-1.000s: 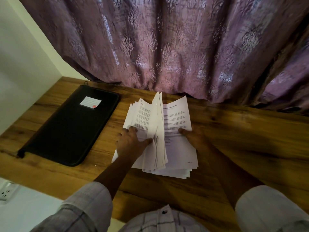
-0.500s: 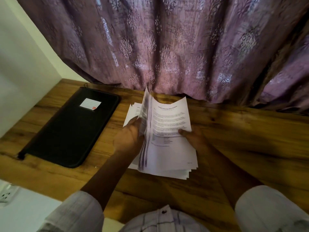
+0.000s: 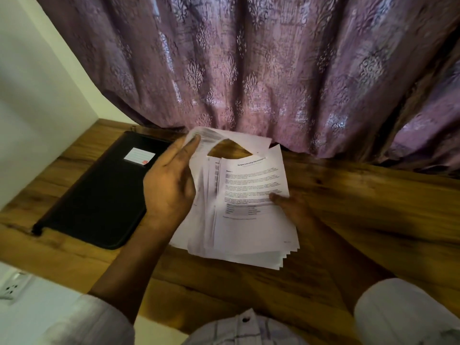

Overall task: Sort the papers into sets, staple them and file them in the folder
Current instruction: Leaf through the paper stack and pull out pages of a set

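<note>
Lifting higher than before, our left hand (image 3: 169, 188) is pinching curled white printed sheets (image 3: 221, 138); right hand (image 3: 296, 212) is gripping the stack (image 3: 251, 232); still sorting.

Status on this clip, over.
Left hand pinches lifted sheets. Right hand grips paper stack. Black folder closed, beside stack. Nothing in the way.

I read the scene as dim and warm-toned. The curtain (image 3: 249, 70) shows sheen on its folds. The left hand (image 3: 169, 185) is motion-blurred; the sleeves (image 3: 398, 312) at the bottom are soft. Wide-angle distortion bows the table (image 3: 361, 195) edge.
</note>
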